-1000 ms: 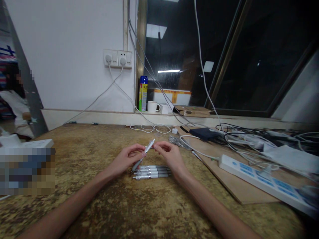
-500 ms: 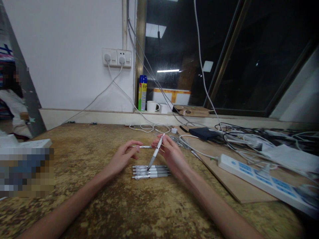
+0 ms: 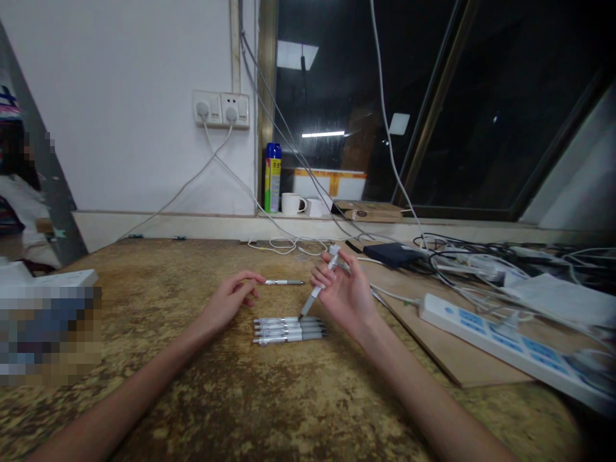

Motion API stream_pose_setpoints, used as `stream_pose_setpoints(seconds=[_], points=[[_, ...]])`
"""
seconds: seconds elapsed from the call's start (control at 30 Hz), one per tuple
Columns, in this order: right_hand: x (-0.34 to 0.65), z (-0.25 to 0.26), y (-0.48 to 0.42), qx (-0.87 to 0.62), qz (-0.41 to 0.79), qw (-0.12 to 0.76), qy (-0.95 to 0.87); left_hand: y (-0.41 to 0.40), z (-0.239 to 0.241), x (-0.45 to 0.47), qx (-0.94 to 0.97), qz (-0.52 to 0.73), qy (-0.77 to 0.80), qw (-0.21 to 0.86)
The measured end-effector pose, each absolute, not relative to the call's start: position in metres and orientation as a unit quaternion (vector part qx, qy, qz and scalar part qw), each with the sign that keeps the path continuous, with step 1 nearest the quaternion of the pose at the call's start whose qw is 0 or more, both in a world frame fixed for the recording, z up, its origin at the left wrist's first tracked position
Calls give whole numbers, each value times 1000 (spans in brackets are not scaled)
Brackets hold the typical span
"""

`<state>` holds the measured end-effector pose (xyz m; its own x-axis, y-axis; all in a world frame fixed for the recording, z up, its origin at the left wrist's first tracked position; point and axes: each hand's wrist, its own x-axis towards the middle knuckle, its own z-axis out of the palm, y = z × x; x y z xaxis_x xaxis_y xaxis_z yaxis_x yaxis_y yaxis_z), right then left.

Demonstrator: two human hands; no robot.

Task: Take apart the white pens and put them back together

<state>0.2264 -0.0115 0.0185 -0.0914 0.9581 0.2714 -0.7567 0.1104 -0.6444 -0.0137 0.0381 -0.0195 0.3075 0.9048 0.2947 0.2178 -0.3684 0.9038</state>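
My right hand (image 3: 349,292) grips a white-and-grey pen (image 3: 315,292), which slants with its dark tip pointing down to the left. That tip appears just above a row of several similar pens (image 3: 289,332) lying side by side on the table. Behind the row, a single pen (image 3: 285,282) lies crosswise on the tabletop. The index fingertip of my left hand (image 3: 235,295) is at this pen's left end; whether it touches is hard to tell. My left thumb and index finger are apart, the other fingers loosely curled.
A worn brown wooden table (image 3: 192,410) carries everything. On the right are a board (image 3: 433,346), a white power strip (image 3: 500,350) and tangled cables (image 3: 462,256). A spray can (image 3: 273,179) and a mug (image 3: 291,203) stand on the sill. A person (image 3: 24,192) is at far left.
My right hand has moved right with its pen and turned palm up, fingers closing round the barrel. My left hand has drawn slightly left, so more of the single pen shows.
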Motion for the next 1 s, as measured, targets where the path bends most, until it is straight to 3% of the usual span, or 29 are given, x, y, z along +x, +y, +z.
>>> stream_pose_setpoints(seconds=[1.0], points=[[233, 25, -16, -149, 601, 698, -360, 37, -23, -19, 737, 391, 440, 333]])
